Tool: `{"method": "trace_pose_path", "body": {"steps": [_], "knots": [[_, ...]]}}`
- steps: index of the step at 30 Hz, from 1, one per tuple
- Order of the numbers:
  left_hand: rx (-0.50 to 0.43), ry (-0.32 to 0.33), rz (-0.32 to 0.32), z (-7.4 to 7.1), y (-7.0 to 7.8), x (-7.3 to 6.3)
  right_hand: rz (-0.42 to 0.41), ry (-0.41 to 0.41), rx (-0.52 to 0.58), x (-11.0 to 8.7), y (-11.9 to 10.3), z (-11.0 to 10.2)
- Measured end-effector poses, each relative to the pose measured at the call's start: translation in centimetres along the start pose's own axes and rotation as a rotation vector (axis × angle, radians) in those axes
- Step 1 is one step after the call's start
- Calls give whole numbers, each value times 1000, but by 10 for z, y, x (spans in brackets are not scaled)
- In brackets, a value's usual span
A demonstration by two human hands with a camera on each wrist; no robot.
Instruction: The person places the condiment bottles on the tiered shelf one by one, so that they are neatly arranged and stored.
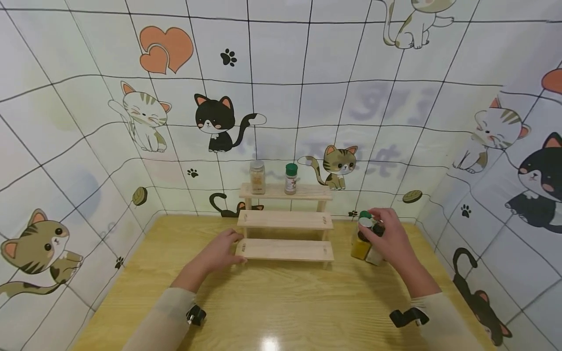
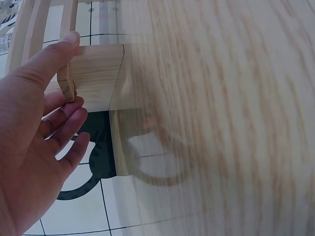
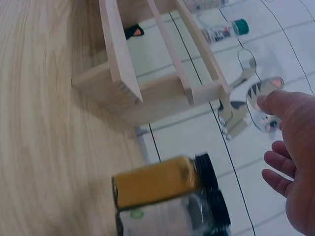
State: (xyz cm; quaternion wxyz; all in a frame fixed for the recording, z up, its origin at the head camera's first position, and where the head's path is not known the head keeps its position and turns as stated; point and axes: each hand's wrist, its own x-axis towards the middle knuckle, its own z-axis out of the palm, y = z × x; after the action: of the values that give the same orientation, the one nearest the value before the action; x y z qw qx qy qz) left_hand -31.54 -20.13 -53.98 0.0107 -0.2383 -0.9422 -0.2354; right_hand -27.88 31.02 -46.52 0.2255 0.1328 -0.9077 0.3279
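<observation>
My left hand (image 1: pixel 222 251) holds the left end of the lowest step of a three-tier wooden spice rack (image 1: pixel 285 249). In the left wrist view, the thumb lies on one side of the board's end (image 2: pixel 66 81) and fingertips meet its other side. My right hand (image 1: pixel 391 239) is over a cluster of spice jars at the rack's right, its thumb and fingers apart with nothing between them in the right wrist view. A jar of yellow powder (image 3: pixel 155 183) with a black cap stands beside a clear black-capped jar (image 3: pixel 162 219). A green cap (image 1: pixel 365 214) and a pale cap show behind.
On the rack's top tier stand a clear jar (image 1: pixel 257 178) with a grey lid and a green-capped spice bottle (image 1: pixel 291 179). The rack sits near the back of a wood-grain table (image 1: pixel 281 297). Cat-patterned tile sheeting (image 1: pixel 281 53) encloses the back and sides.
</observation>
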Motion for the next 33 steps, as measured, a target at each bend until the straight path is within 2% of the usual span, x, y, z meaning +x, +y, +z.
{"method": "trace_pose_path", "body": {"steps": [6, 12, 21, 28, 33], "knots": [[-8, 18, 12, -1, 1, -5, 0, 40, -64, -25, 18, -10], [-10, 34, 35, -1, 2, -6, -11, 40, -92, -37, 28, -11], [-24, 29, 21, -2, 3, -7, -49, 32, -168, -42, 43, -7], [-15, 33, 27, 0, 3, -5, -122, 43, -274, -39, 52, -3], [-19, 21, 10, 0, 4, -4, -103, 31, -293, -38, 55, -2]]}}
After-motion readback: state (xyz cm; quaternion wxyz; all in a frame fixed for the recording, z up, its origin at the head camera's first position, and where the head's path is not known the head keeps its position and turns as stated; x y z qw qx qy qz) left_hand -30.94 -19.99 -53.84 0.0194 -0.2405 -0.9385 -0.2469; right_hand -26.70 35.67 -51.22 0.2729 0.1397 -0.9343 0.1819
